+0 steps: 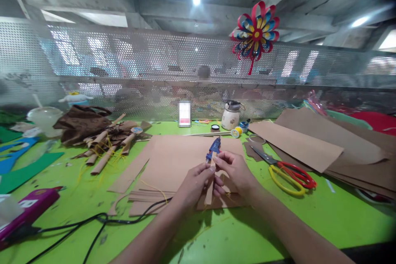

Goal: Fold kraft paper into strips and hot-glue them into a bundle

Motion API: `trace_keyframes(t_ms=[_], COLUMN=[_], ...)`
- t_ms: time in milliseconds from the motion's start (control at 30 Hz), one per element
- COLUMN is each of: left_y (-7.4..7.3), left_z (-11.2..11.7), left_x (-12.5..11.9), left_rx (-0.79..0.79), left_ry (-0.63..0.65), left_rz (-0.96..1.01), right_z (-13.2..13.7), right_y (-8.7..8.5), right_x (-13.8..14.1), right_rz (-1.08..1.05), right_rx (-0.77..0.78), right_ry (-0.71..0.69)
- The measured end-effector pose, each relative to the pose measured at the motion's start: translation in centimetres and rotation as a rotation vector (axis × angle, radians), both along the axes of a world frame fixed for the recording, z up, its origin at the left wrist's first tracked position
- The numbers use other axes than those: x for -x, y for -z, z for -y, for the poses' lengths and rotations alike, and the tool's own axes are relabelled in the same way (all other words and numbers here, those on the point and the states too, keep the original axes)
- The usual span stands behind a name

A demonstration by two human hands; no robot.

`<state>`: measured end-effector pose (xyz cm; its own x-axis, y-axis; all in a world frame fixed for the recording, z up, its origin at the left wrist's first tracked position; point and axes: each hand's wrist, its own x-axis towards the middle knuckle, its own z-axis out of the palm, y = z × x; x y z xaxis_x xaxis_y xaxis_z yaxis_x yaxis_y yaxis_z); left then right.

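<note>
Between my two hands is a narrow strip of brown paper, held up over the work area with its lower end hanging down. My left hand pinches it from the left with thumb and fingers. At its upper part, my right hand grips it with thumb and forefinger. Just beyond my fingers a blue glue gun lies partly hidden behind the strip. Underneath are large brown paper sheets, stacked and overlapping. A thin yellow thread lies across them.
Scissors with red and yellow handles lie at right, beside more brown sheets. Rolled brown pieces sit at left. A black cable runs from a purple power strip. A jar and phone stand behind.
</note>
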<state>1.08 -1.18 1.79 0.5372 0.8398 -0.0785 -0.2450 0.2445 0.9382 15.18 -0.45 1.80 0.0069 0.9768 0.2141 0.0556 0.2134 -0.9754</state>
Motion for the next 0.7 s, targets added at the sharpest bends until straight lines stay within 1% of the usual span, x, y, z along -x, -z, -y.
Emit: trace_keyframes(t_ms=[167,333,500,567,700], left_y=[0.1,0.6,0.9,1.0,1.0], left_z=[-0.1,-0.5,-0.8,-0.9,-0.9], left_x=[0.0,0.0,0.2,0.2,0.1], left_rx=[0.054,0.001,-0.043,-0.042,-0.045], left_ry=[0.015,0.024,-0.001,-0.008,-0.011], left_rz=[-0.020,-0.025,-0.031,-0.031,0.000], right_z=[-0.1,-0.3,0.1,0.1,-0.2], right_y=[0.0,0.1,-0.2,0.1,1.4], right_x=[0.0,0.0,0.1,0.3,0.7], right_rz=[0.009,0.035,-0.004,-0.010,0.038], right_rx=[0.005,-0.022,-0.030,-0.028,-0.034], right_ry=[0.020,0.044,-0.036,-0.042,0.035])
